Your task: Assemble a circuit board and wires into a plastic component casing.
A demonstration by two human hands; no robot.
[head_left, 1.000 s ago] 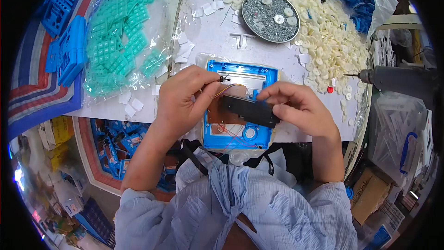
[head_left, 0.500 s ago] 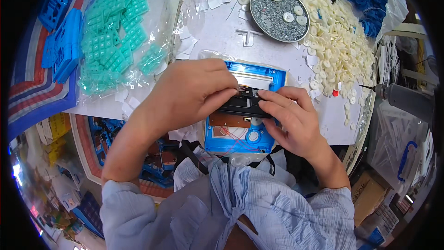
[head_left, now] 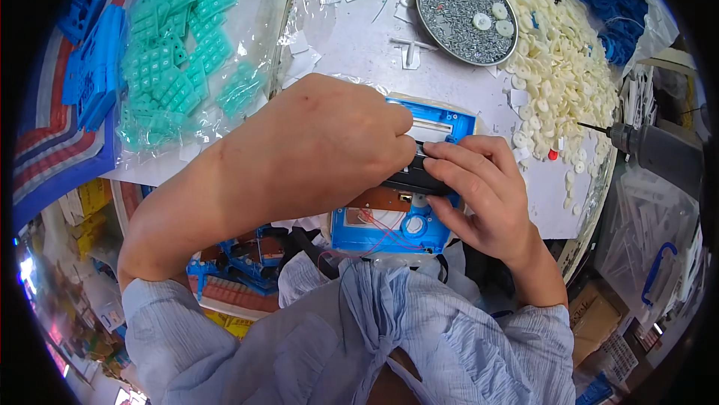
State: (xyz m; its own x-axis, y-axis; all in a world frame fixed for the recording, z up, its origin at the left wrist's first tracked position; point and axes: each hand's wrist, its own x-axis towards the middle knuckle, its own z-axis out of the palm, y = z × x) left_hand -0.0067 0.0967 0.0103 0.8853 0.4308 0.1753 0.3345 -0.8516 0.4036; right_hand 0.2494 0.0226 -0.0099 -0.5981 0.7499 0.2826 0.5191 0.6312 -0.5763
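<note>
A blue plastic device case (head_left: 389,233) lies open at the near edge of the white table (head_left: 359,53), showing a brown circuit board (head_left: 382,199), red wires and a round white part. My left hand (head_left: 322,150) covers the case's left half, its fingertips pinching a black rectangular part (head_left: 419,180) that sits across the case. My right hand (head_left: 479,195) grips the same black part from the right side. Both hands touch each other over the part.
A round metal tin (head_left: 464,8) of screws with white discs stands at the back. A heap of cream plastic pieces (head_left: 562,68) lies to its right. Clear bags of teal keypads (head_left: 187,68) and blue parts (head_left: 93,79) lie left. A power screwdriver (head_left: 651,146) hangs at the right.
The view has closed in on the work. My left hand has slid right over the case and onto the black part; my right hand has stayed on it, holding it lower on the case.
</note>
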